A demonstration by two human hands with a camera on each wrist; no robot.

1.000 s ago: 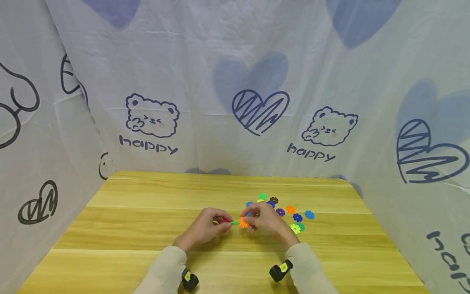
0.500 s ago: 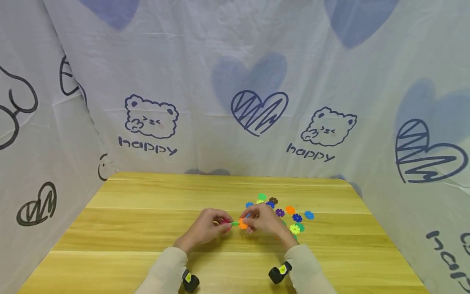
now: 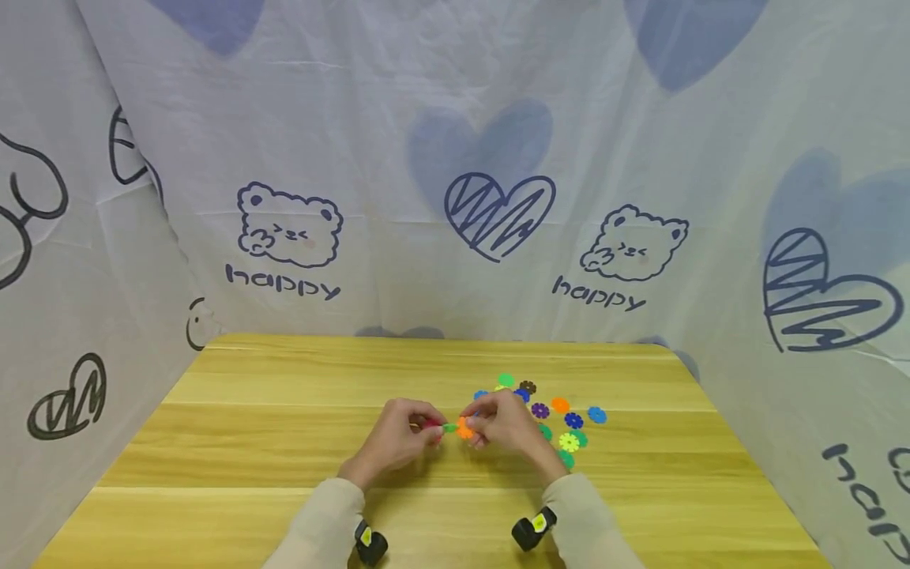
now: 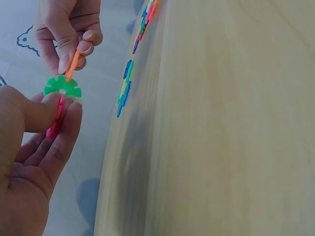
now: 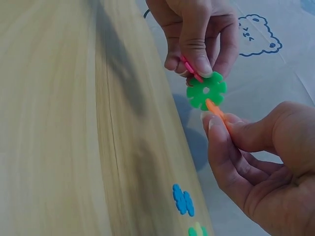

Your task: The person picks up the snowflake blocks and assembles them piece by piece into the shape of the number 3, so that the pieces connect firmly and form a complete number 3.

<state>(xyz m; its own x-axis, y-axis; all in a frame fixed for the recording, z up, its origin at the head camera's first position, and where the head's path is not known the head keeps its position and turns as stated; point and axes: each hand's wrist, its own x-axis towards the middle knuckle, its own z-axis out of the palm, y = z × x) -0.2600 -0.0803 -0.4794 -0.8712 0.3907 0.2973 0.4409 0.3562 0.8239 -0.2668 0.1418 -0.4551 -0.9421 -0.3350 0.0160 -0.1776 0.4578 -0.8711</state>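
Observation:
Above the wooden table, my left hand (image 3: 400, 436) pinches a pink snowflake disc (image 4: 58, 118) between thumb and fingers. Joined edgewise to the pink one is a green snowflake disc (image 5: 198, 94), its notched face turned to the wrist cameras. My right hand (image 3: 510, 427) pinches an orange snowflake disc (image 5: 220, 117) by thumb and forefinger. Its edge meets the green disc's rim opposite the pink piece; how deep it sits in the notch I cannot tell. Fingers cover part of both the pink and orange discs.
Several loose snowflake discs lie to the right on the table (image 3: 284, 450), among them a purple one (image 3: 540, 411), an orange one (image 3: 560, 405), a yellow one (image 3: 569, 442) and a brown one (image 3: 528, 387). A printed white cloth (image 3: 384, 261) hangs behind the table.
Both hands have shifted slightly left and up with the discs, keeping their pinches. The right forearm has moved left, exposing more green discs beside it.

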